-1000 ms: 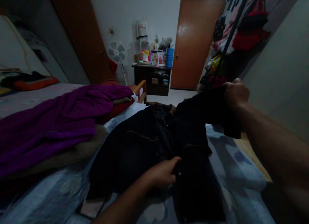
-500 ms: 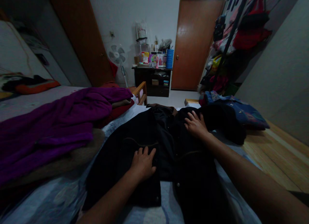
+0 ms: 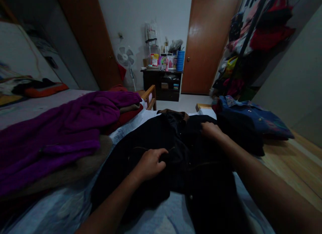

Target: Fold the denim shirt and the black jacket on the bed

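Our left hand point(image 3: 150, 162), right hand point(image 3: 212, 130) curl over black jacket point(image 3: 179, 173), likely steadying it; fingertips hidden, clamped or not we can't tell.

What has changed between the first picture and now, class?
The right hand has lowered and released the sleeve by the denim garment, moving to the upper front of the black jacket. The left hand released one front edge, moving to the opposite panel. The purple cloth stayed put.
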Action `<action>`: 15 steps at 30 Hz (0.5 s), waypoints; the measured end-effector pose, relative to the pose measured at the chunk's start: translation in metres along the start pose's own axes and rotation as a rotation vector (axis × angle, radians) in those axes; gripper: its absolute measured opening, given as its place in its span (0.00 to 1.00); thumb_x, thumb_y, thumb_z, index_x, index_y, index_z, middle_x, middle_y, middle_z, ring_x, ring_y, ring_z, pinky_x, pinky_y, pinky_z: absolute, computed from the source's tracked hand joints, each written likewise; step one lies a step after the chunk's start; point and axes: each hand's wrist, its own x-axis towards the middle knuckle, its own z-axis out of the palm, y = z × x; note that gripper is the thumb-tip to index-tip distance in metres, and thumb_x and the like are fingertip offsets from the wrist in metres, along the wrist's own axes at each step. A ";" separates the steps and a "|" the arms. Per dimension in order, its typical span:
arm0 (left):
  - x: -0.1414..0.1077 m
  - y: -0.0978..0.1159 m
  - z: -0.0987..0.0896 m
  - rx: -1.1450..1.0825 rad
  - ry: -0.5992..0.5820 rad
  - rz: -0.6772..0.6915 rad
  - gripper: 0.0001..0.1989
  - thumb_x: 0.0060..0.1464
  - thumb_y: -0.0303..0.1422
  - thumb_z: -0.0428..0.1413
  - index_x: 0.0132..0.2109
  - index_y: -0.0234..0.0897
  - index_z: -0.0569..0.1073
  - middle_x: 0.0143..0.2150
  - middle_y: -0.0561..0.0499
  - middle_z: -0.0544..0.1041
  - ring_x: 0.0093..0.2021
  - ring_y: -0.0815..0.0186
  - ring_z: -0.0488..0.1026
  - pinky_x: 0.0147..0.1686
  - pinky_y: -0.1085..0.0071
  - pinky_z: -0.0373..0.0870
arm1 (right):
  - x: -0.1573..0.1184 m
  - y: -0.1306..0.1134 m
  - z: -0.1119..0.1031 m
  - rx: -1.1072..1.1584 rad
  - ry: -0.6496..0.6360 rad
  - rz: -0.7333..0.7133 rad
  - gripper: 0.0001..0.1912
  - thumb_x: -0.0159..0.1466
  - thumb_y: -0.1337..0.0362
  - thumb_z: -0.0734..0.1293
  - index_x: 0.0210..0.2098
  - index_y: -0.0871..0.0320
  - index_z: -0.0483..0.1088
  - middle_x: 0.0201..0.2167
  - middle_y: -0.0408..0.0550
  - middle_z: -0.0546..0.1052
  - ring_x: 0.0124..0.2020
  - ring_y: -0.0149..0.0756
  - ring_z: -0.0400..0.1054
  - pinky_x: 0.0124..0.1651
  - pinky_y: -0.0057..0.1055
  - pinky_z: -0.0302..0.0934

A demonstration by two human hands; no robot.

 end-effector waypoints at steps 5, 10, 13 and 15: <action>0.003 0.012 0.013 -0.101 -0.340 0.111 0.24 0.42 0.26 0.51 0.47 0.44 0.77 0.40 0.51 0.81 0.36 0.59 0.76 0.38 0.67 0.69 | 0.011 -0.044 0.016 0.189 0.102 -0.317 0.22 0.65 0.60 0.61 0.57 0.60 0.66 0.59 0.57 0.68 0.59 0.46 0.62 0.60 0.37 0.54; 0.024 -0.001 0.007 -0.093 -0.522 0.138 0.18 0.40 0.35 0.62 0.43 0.43 0.79 0.36 0.49 0.80 0.33 0.56 0.76 0.35 0.65 0.70 | 0.023 -0.041 0.041 0.221 -0.202 -0.194 0.20 0.60 0.57 0.67 0.50 0.59 0.72 0.48 0.56 0.76 0.48 0.47 0.71 0.50 0.37 0.63; 0.057 -0.021 -0.020 -0.203 -0.238 0.097 0.18 0.48 0.37 0.57 0.48 0.40 0.77 0.36 0.48 0.79 0.36 0.57 0.76 0.41 0.65 0.70 | 0.031 -0.033 0.041 0.251 -0.248 -0.186 0.17 0.58 0.58 0.69 0.45 0.57 0.75 0.42 0.52 0.79 0.41 0.43 0.74 0.43 0.32 0.66; 0.083 -0.041 -0.038 -0.035 0.016 0.017 0.21 0.48 0.34 0.56 0.51 0.39 0.74 0.49 0.45 0.76 0.50 0.56 0.72 0.52 0.65 0.65 | 0.038 -0.033 0.036 0.263 -0.254 -0.171 0.15 0.57 0.61 0.70 0.43 0.59 0.76 0.39 0.53 0.80 0.38 0.44 0.75 0.41 0.33 0.66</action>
